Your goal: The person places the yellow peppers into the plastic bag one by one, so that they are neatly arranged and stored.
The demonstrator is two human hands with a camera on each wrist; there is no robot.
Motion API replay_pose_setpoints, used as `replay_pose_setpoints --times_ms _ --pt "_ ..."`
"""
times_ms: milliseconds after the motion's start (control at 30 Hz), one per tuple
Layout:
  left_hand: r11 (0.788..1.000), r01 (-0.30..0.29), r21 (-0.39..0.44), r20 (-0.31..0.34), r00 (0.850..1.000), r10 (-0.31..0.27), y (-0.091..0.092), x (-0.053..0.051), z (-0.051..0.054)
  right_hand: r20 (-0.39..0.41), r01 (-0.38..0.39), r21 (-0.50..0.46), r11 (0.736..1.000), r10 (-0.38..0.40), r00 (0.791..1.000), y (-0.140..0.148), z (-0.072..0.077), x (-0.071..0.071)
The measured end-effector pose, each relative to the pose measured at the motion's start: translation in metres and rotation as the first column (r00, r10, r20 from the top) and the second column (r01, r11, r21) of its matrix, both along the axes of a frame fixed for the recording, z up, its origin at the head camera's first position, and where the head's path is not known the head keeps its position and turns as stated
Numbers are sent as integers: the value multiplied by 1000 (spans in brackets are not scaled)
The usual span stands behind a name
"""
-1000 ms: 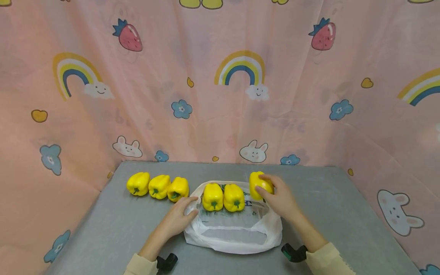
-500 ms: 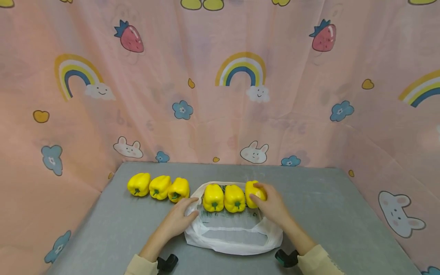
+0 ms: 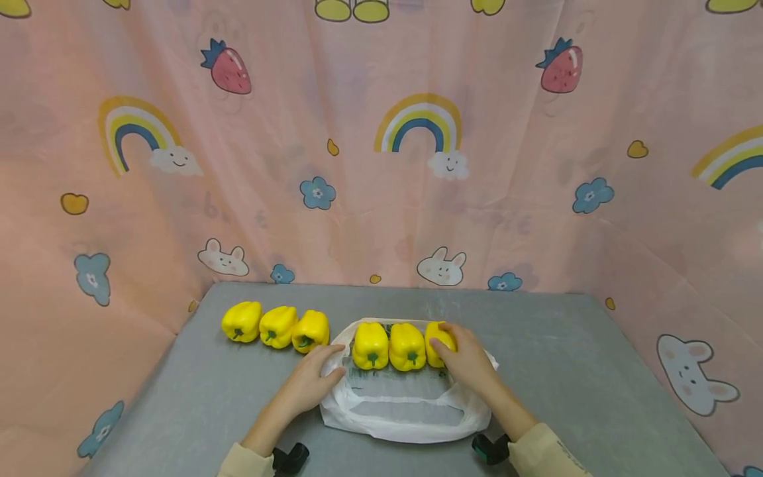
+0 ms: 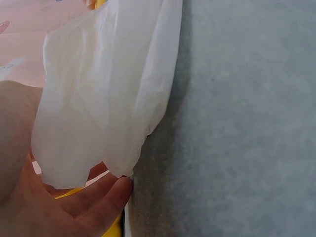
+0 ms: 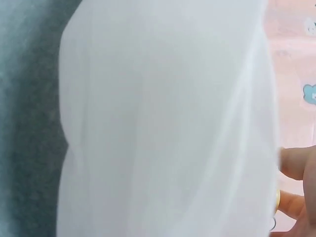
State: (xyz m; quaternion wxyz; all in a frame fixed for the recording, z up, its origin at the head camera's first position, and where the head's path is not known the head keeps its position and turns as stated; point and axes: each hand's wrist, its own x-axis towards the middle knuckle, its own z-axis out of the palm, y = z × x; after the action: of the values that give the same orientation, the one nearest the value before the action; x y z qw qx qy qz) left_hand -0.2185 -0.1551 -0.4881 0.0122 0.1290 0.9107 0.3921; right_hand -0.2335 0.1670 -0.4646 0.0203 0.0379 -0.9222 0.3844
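Note:
In the head view, an open white plastic bag (image 3: 405, 427) lies on the table. Two yellow bell peppers (image 3: 371, 346) sit side by side in it. My right hand (image 3: 471, 361) grips a third yellow bell pepper (image 3: 438, 343) at their right, thumb and fingers around it. My left hand (image 3: 310, 381) holds the bag's left side, its fingers by the rim. In the left wrist view, the bag's film (image 4: 103, 98) hangs over part of the left fingers (image 4: 106, 202). White film (image 5: 163, 118) hides most of the right hand's work in the right wrist view.
Three more yellow bell peppers (image 3: 277, 326) lie in a row on the grey table (image 3: 572, 384), left of the bag. A pink patterned curtain (image 3: 381, 212) stands behind the table and along its sides. Each wrist wears a black device (image 3: 491, 449).
My right hand has moved left and slightly down, bringing its bell pepper beside the two in the bag. The left hand stays in place.

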Motion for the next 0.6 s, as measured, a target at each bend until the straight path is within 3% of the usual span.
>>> replay_pose_setpoints --times_ms 367,600 --pt "1000 2 -5 -11 1000 -2 0 1 1 -21 -44 87 995 46 999 2 17 8" --pt "1000 6 -12 -15 1000 -6 0 0 1 -139 -89 33 995 93 986 14 30 18"
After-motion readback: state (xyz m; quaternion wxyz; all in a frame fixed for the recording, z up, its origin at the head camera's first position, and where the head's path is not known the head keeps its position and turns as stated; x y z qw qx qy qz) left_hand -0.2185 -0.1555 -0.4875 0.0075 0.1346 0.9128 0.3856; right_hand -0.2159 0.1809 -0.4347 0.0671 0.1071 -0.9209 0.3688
